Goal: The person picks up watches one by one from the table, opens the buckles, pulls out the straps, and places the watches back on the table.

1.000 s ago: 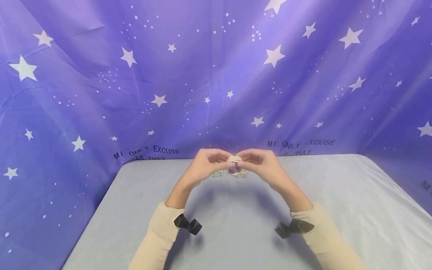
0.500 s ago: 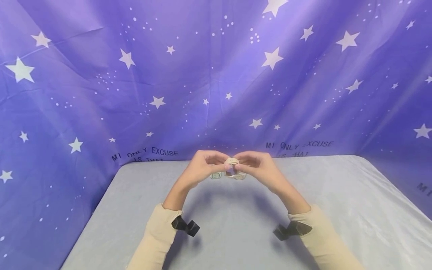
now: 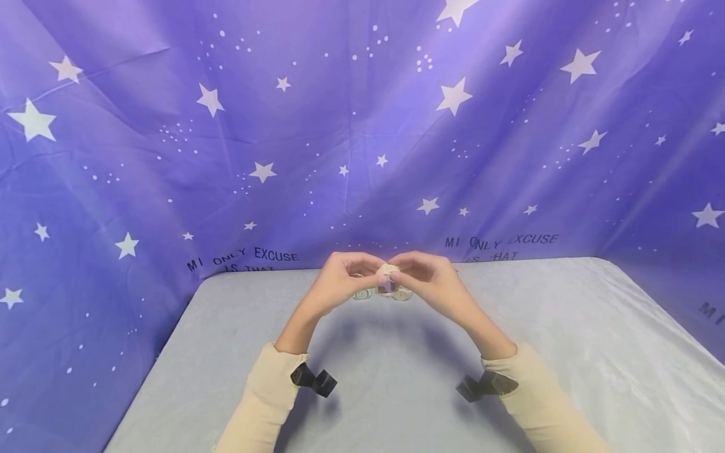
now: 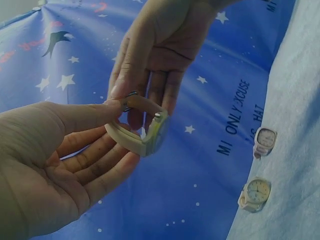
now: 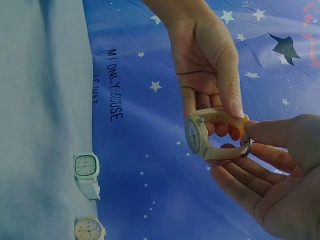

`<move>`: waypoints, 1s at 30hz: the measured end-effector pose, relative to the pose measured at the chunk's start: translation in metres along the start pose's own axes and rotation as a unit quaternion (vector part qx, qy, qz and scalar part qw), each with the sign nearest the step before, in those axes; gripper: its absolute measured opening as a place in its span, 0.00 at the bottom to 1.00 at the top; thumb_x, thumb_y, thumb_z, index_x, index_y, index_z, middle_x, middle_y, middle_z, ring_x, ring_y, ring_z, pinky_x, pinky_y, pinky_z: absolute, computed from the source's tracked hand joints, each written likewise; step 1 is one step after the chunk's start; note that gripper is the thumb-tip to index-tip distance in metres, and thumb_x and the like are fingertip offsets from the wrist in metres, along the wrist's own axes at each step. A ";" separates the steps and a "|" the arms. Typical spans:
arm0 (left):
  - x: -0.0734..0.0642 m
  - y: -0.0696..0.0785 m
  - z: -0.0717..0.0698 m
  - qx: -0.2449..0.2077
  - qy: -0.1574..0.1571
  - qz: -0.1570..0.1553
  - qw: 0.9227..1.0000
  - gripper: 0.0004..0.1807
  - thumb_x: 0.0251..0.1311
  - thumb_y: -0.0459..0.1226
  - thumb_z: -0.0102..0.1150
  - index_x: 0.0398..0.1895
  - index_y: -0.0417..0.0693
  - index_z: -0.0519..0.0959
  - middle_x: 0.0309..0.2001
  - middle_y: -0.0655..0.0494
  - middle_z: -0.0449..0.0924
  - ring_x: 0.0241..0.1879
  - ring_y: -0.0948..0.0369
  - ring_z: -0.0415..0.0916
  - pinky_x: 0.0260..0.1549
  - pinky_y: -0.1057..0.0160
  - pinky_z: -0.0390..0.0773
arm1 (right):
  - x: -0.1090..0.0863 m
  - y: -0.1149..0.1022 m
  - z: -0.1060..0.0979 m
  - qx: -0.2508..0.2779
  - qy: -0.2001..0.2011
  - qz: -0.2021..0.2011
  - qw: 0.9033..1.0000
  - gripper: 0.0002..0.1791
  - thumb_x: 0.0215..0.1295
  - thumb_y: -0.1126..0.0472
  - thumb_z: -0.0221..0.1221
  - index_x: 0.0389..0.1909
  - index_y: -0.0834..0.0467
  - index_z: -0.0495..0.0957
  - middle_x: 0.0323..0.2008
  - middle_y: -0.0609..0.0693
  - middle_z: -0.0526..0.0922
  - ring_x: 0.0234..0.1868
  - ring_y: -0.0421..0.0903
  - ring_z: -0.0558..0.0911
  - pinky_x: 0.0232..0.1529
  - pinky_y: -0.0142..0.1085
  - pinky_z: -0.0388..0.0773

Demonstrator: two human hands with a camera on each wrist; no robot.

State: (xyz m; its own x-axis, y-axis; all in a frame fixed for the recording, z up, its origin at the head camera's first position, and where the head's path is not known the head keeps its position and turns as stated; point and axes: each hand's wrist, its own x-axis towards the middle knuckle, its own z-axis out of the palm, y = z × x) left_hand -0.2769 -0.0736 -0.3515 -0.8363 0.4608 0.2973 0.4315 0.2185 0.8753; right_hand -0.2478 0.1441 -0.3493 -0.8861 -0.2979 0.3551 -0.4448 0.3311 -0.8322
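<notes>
A cream-strapped wristwatch (image 3: 388,269) is held up above the far part of the table, its strap bent into a loop. My left hand (image 3: 342,283) pinches one side of the strap between thumb and fingers. From the other side, my right hand (image 3: 432,278) pinches the strap close to the metal buckle (image 5: 247,145). The round dial (image 5: 193,136) faces away from me. Thumbs of both hands nearly meet at the strap ends; fingertips partly hide how the ends overlap.
A squarish pale-green watch (image 5: 86,166) and a round-faced cream watch (image 5: 89,229) lie near the far edge of the grey cloth-covered table (image 3: 391,390). A purple star-printed curtain (image 3: 351,126) hangs directly behind. Black wrist cameras (image 3: 323,382) sit at both cuffs.
The view has shifted slightly. Both hands stay together on the strap, with the right fingers and thumb moving a little to the left against it.
</notes>
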 end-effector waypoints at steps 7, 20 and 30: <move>0.000 0.002 0.005 0.033 0.018 0.014 0.999 0.13 0.59 0.39 0.73 0.47 0.48 0.87 0.42 0.53 0.90 0.40 0.61 0.87 0.43 0.63 0.87 | -0.001 -0.001 0.001 -0.035 0.018 -0.013 0.999 0.13 0.66 0.62 0.67 0.50 0.59 0.83 0.47 0.54 0.88 0.47 0.50 0.88 0.52 0.40 0.86; -0.001 0.000 0.007 0.039 0.014 0.020 0.999 0.14 0.60 0.41 0.73 0.48 0.47 0.86 0.44 0.52 0.89 0.41 0.61 0.87 0.43 0.62 0.87 | -0.001 -0.002 0.002 -0.059 0.029 -0.028 0.997 0.11 0.62 0.65 0.69 0.45 0.59 0.82 0.44 0.55 0.88 0.48 0.52 0.89 0.54 0.42 0.86; 0.000 0.000 0.010 0.016 0.012 0.008 1.000 0.14 0.58 0.41 0.74 0.46 0.48 0.87 0.39 0.55 0.90 0.39 0.62 0.87 0.40 0.61 0.87 | -0.001 0.001 0.002 -0.060 0.020 -0.029 0.998 0.11 0.62 0.66 0.69 0.44 0.59 0.81 0.44 0.55 0.87 0.48 0.52 0.88 0.55 0.44 0.86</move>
State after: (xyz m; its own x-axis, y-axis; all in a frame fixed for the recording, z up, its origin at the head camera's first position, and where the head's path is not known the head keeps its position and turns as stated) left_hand -0.2737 -0.0653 -0.3557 -0.8372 0.4432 0.3205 0.4549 0.2388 0.8579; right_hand -0.2478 0.1430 -0.3514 -0.8622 -0.2839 0.4194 -0.5050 0.4195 -0.7543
